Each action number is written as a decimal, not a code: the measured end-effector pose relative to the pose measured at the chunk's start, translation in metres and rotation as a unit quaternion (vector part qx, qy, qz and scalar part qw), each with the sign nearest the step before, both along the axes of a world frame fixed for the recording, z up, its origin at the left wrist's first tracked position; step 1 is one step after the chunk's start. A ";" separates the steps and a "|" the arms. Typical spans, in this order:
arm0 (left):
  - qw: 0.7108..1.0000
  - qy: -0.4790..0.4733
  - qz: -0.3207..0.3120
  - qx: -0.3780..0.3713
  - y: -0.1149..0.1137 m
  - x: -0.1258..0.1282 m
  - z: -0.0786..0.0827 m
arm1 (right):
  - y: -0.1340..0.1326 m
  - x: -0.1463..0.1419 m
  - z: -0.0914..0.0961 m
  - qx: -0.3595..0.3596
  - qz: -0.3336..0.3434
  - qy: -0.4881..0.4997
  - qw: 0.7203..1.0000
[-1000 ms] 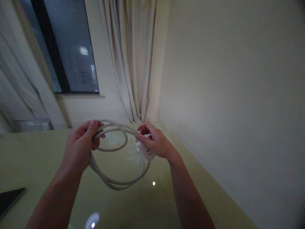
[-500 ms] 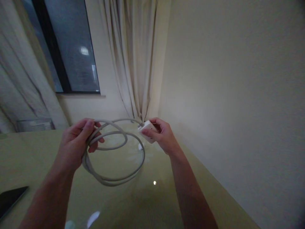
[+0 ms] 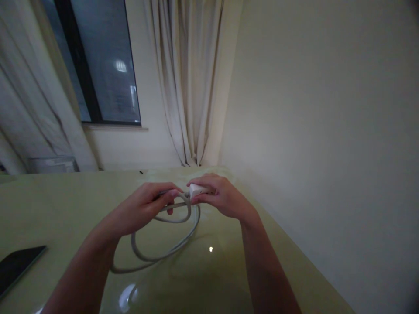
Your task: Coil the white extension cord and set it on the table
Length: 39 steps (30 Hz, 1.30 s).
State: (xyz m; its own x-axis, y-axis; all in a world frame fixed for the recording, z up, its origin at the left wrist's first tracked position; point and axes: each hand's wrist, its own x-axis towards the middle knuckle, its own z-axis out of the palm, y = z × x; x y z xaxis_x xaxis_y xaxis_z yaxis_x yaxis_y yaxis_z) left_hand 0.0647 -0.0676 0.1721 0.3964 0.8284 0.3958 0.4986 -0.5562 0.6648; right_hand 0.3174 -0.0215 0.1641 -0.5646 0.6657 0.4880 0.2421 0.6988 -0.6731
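Observation:
My right hand grips a white block with small dark slots, which looks like the socket end of an extension cord; my fingers cover much of it. From its left end runs a pale grey cable. The fingers of my left hand are closed on this cable, close beside the block. Loose loops hang below and between my hands, low over the glossy table. Whether the lowest loop touches the tabletop I cannot tell.
A dark flat device lies at the left on the yellow-green table. A small dark piece is near the far edge. Pale curtains and a window stand beyond; a plain wall borders the right.
My left hand has moved right along the cable, up close to the white block. Both hands are lower, and the cable loops have sunk and spread toward the table.

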 end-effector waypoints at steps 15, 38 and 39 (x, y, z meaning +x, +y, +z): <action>0.984 -0.060 0.127 0.106 0.004 0.011 -0.008 | 0.011 -0.026 -0.009 -0.120 -0.087 0.246 0.958; 0.975 -0.137 0.172 0.019 0.011 0.026 -0.016 | 0.002 -0.037 -0.014 -0.205 -0.047 0.190 0.959; 0.972 -0.154 0.175 0.014 0.011 0.027 -0.016 | -0.002 -0.036 -0.013 -0.205 -0.053 0.170 0.962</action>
State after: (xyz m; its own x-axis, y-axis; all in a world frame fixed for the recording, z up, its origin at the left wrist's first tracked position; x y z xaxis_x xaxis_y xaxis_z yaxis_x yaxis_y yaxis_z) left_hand 0.0919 -0.0561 0.1562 -0.0482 0.8781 0.4760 0.4404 -0.4090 0.7992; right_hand 0.2811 -0.0232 0.1510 -0.3361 0.8872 0.3162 0.0144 0.3405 -0.9401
